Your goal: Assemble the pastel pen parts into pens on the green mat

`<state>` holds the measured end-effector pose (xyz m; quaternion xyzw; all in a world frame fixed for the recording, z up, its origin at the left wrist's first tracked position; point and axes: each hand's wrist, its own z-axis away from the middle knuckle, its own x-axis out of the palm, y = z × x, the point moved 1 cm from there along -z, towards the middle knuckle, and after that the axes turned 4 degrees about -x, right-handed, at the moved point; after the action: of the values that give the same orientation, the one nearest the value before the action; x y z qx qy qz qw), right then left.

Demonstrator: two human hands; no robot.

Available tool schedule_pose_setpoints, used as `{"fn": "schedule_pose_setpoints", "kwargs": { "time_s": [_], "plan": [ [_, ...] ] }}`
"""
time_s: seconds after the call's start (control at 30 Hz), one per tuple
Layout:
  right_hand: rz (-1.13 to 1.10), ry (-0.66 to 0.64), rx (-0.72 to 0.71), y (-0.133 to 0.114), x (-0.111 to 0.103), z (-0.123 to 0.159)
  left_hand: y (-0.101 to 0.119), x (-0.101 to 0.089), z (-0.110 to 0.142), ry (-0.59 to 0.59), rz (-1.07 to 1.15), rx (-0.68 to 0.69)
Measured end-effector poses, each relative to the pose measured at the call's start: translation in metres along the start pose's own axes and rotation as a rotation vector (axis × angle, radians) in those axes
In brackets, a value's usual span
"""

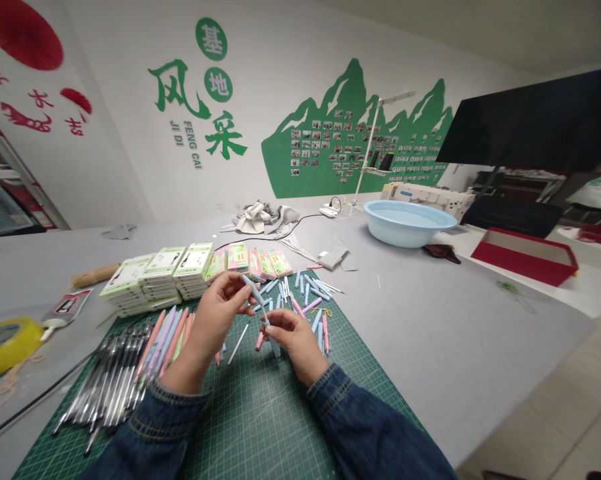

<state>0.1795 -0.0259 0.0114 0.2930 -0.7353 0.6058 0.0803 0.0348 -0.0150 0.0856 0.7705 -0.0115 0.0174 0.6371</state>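
Note:
Above the green cutting mat (260,427), my left hand (225,307) pinches the upper end of a light blue pen barrel (252,288). Lower down, my right hand (293,337) grips another blue pen part (274,347), and a thin pale length shows between the two pieces. Whether they are joined, I cannot tell. Loose blue and pink pen parts (325,333) lie scattered beyond and right of my hands. A white pen refill (238,345) rests between my wrists. Left of my left forearm are colored pens (163,337) in a row and a pile of clear black-tipped pens (110,380).
Stacked white-green boxes (163,267) and pink-green packets (238,257) stand behind my left hand. Yellow tape (10,347) and a glue tube (68,310) lie at left. A blue basin (410,230), red box (525,257) and grey cloth (265,219) sit farther back.

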Motion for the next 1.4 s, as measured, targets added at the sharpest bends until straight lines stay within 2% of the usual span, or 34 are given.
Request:
{"fn": "schedule_pose_setpoints", "kwargs": {
  "time_s": [0.23,0.37,0.47,0.63,0.77,1.13,1.4],
  "plan": [
    [0.006,0.043,0.003,0.004,-0.002,-0.001,-0.007,-0.001,0.003,-0.046,-0.089,-0.028],
    [-0.046,0.091,-0.003,0.006,-0.004,-0.002,-0.016,0.003,0.005,-0.102,-0.055,-0.064],
    [-0.067,0.126,0.002,0.008,-0.006,-0.002,-0.019,0.007,0.008,-0.084,-0.02,-0.074],
    [-0.039,0.074,-0.035,0.01,-0.004,-0.001,-0.021,0.007,0.008,-0.09,0.031,-0.072],
    [-0.077,0.093,-0.042,0.009,-0.002,0.0,-0.025,0.005,0.007,-0.094,0.057,-0.073],
    [-0.114,0.081,-0.004,0.005,0.002,0.0,-0.019,0.008,0.009,-0.097,0.052,-0.081],
    [-0.028,0.097,-0.036,0.006,-0.001,0.002,-0.027,0.005,0.007,-0.051,-0.058,-0.082]
  ]
}}
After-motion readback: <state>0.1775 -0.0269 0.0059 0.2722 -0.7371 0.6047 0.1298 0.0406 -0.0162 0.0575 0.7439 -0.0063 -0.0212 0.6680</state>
